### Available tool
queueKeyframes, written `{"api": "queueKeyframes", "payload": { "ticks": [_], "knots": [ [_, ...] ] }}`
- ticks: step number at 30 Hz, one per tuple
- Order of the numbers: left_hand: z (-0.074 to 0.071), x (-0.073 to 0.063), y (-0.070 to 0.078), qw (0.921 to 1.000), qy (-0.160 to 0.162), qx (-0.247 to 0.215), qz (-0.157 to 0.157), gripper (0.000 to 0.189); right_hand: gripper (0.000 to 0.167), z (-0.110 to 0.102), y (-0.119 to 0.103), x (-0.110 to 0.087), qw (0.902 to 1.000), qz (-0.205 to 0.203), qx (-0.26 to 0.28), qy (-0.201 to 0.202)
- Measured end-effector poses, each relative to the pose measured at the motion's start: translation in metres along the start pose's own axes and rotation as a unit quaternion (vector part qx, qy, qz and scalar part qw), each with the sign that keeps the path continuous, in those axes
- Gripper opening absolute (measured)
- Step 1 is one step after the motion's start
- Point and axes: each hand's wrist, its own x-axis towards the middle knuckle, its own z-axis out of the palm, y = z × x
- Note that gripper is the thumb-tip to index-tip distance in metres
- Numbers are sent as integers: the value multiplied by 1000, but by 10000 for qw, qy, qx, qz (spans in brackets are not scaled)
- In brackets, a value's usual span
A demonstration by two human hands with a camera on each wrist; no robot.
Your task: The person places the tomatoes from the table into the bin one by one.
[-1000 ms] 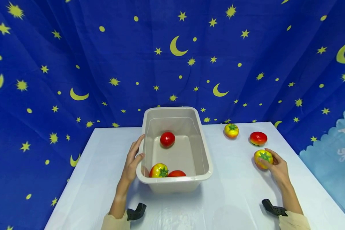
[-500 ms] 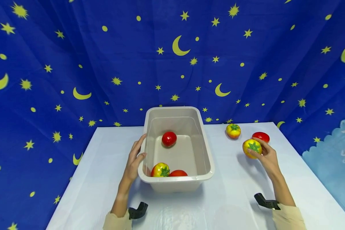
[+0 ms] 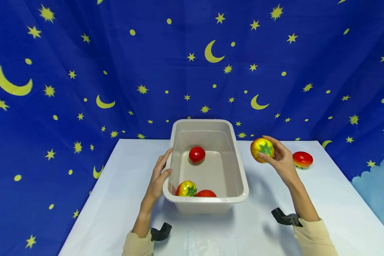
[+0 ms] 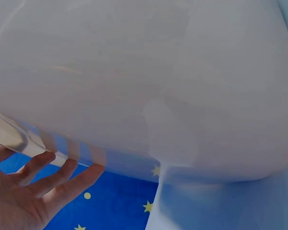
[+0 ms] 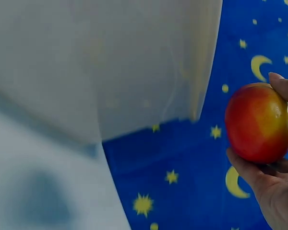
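1. Background: blue cloth [image 3: 131,71] printed with yellow stars, dots and crescent moons; pale-blue scalloped panel [image 3: 378,193] at 4 o'clock in the head view.
2. Surface: white table [image 3: 108,199]. Grey bin [image 3: 207,207] stands on it, upright. Clock directions in 3–7 are read from the bin's middle in the head view, 12 o'clock toward the cloth.
3. Left hand [image 3: 156,180], at 9 o'clock: fingers extended, tips touching the bin's side near the rim. Left-wrist view agrees; fingertips against the outer wall, fingers not curled round anything.
4. Right hand [image 3: 282,161], at 3 o'clock: thumb and fingers grasping a yellow-red fruit [image 3: 262,150], green leaf crown turned toward the head camera.
5. Grasped fruit located outside the bin, between 2 and 3 o'clock, raised above the table. Right-wrist view shows its red-and-orange side, the bin's outer wall toward 10 o'clock of that frame.
6. Bin contents: red fruit [image 3: 196,154] at 11 o'clock; second yellow-red piece [image 3: 185,188] near 7; orange-red fruit [image 3: 206,193] at 6, just beside it. Front rim hides the lower parts of these last two.
7. Glossy red-orange fruit [image 3: 302,159] lies on the table at 3 o'clock, beyond the right hand.
8. Both wrists: black mount, beige sleeve [image 3: 314,236].
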Motion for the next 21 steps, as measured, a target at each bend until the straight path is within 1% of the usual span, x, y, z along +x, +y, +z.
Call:
{"api": "queueKeyframes", "payload": {
  "ticks": [5, 8, 13, 16, 21],
  "knots": [
    [2, 1, 1, 10000, 24, -60, -19, 64, 57, 17, -17, 3, 9993, -180, 212, -247],
    [2, 1, 2, 9999, 25, -70, -84, 64, 57, 28, -23, 7, 9978, -360, 372, -404],
    [2, 1, 2, 10000, 23, -59, -72, 64, 58, 43, -31, 12, 9950, -497, 565, -653],
    [3, 1, 2, 10000, 24, -58, -71, 64, 59, 51, -33, 13, 9930, -564, 600, -843],
    [3, 0, 2, 9999, 41, -46, -99, 64, 62, 61, -35, 14, 9897, -707, 466, -1154]
  ]
}}
